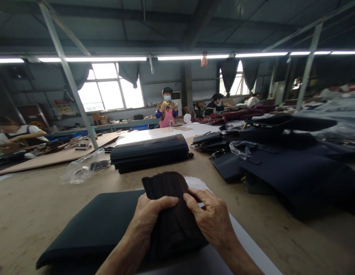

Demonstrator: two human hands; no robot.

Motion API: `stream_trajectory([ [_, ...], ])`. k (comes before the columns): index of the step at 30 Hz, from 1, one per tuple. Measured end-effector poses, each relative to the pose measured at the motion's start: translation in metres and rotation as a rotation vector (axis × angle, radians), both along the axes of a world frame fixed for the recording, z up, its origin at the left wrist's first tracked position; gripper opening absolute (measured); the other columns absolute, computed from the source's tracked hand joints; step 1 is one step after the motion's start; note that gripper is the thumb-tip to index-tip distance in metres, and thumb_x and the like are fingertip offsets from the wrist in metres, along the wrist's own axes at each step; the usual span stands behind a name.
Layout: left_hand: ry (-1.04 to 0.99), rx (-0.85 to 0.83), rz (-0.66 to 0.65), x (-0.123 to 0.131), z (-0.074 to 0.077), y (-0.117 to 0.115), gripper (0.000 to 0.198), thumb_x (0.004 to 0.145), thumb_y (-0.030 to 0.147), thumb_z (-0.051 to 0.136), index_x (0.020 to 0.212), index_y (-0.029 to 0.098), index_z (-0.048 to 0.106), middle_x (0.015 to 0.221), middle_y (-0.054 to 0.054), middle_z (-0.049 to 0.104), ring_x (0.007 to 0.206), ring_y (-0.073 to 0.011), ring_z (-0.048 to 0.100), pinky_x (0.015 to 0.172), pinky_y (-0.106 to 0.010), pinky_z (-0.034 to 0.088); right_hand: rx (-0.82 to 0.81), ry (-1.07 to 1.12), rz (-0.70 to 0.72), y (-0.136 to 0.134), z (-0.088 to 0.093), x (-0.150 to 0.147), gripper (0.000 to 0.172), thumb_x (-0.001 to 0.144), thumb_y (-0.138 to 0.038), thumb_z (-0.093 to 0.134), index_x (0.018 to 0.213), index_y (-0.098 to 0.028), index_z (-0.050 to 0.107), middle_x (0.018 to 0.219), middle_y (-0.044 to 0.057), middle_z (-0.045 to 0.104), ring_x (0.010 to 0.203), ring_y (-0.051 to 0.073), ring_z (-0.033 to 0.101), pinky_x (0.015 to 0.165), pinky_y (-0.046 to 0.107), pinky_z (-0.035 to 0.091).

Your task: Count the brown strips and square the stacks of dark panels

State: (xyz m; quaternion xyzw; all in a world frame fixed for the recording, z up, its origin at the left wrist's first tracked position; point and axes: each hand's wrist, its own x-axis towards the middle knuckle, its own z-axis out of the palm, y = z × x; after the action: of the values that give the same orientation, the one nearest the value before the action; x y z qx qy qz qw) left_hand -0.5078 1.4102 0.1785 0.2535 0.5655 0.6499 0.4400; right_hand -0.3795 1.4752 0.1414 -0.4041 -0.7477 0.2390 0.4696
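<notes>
My left hand (148,217) and my right hand (210,215) together grip a thick stack of thin dark pieces (168,191), fanned out at its top edge. The left thumb presses on the stack's front, and the right fingers curl over its right side. The stack rests above a large dark flat panel (94,225) lying on the wooden table (36,206), partly on a white sheet (246,244).
A pile of dark folded panels (150,152) lies beyond the hands. Dark bags (280,164) crowd the right side. A clear plastic bag (85,166) lies to the left. Other people work at the far tables, one in a pink apron (166,110).
</notes>
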Motion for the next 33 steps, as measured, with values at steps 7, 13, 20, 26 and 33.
stream_trajectory([
  [7,0.026,-0.024,0.004,-0.0002,-0.0016,-0.0003,0.036,0.055,0.014,0.074,0.089,0.007,0.066,0.083,-0.016,0.068,0.070,-0.0290,0.066,0.065,-0.037,0.057,0.036,-0.034,-0.003,-0.0025,0.0022,0.0010,0.035,0.083,-0.037,0.040,0.090,-0.017,0.068,0.090,0.005,0.065,0.086,0.022,0.059,0.082,0.031,0.042],
  [13,0.002,-0.010,-0.004,0.0009,0.0006,-0.0006,0.038,0.055,0.012,0.073,0.092,0.007,0.065,0.084,-0.016,0.068,0.072,-0.0298,0.066,0.065,-0.038,0.057,0.017,-0.008,-0.011,-0.0036,-0.0003,0.0017,0.040,0.085,-0.032,0.038,0.118,-0.022,0.058,0.100,0.002,0.064,0.086,0.020,0.060,0.084,0.030,0.043],
  [20,0.007,-0.005,-0.018,0.0013,0.0035,-0.0012,0.037,0.056,0.010,0.072,0.092,0.007,0.065,0.086,-0.016,0.068,0.073,-0.0284,0.066,0.065,-0.035,0.058,0.111,0.032,0.042,-0.0061,-0.0014,0.0034,0.035,0.088,-0.035,0.036,0.105,-0.024,0.064,0.099,0.000,0.064,0.091,0.017,0.060,0.081,0.027,0.045],
  [26,-0.005,0.001,-0.033,-0.0004,0.0031,-0.0015,0.037,0.056,0.010,0.072,0.092,0.006,0.065,0.083,-0.016,0.068,0.067,-0.0272,0.066,0.062,-0.034,0.058,0.143,0.025,0.052,-0.0079,0.0006,0.0043,0.033,0.084,-0.040,0.044,0.105,-0.024,0.063,0.103,0.000,0.063,0.096,0.019,0.059,0.079,0.028,0.046],
  [33,0.006,-0.013,-0.024,-0.0002,0.0036,-0.0017,0.035,0.058,0.009,0.072,0.092,0.007,0.065,0.085,-0.016,0.068,0.071,-0.0280,0.066,0.065,-0.035,0.057,0.149,0.032,0.048,-0.0063,-0.0007,0.0039,0.032,0.084,-0.037,0.042,0.104,-0.023,0.063,0.100,0.000,0.064,0.092,0.018,0.060,0.078,0.028,0.047],
])
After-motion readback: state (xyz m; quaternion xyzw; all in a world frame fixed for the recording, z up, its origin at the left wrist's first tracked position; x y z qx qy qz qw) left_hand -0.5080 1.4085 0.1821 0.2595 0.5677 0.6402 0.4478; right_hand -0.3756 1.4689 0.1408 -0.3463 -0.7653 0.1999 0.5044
